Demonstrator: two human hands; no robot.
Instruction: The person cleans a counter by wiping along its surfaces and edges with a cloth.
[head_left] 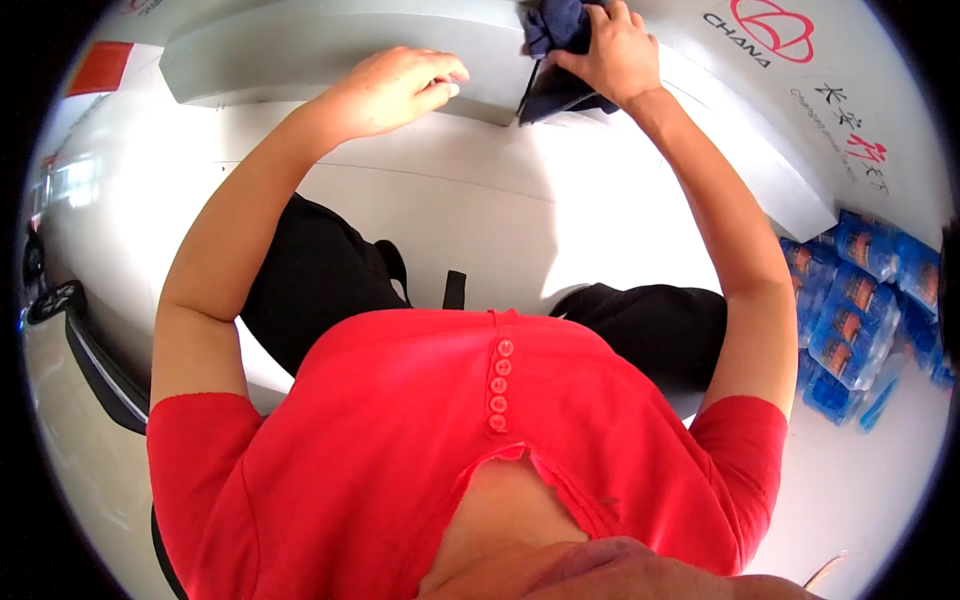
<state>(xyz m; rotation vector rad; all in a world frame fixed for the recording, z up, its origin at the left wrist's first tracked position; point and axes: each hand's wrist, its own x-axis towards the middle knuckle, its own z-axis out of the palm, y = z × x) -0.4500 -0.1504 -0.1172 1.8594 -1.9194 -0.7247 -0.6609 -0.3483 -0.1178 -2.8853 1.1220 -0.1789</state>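
Observation:
My right hand (615,55) is at the top, its fingers closed on a dark blue cloth (565,28). Beneath the cloth is a dark, flat piece with a thin straight edge (555,92); what it is I cannot make out. The cloth rests against the face of a long grey-white ledge (330,60). Off to the left, my left hand (400,90) hovers in front of that ledge with nothing in it. Its fingers are slightly bent, and the thumb stands apart from them.
Blue plastic-wrapped packs (855,320) are stacked on the pale floor (430,200) at right. A white panel with the CHANA logo (770,30) rises behind them. At far left lies a black-edged object (100,370). My black-trousered knees are bent below my hands.

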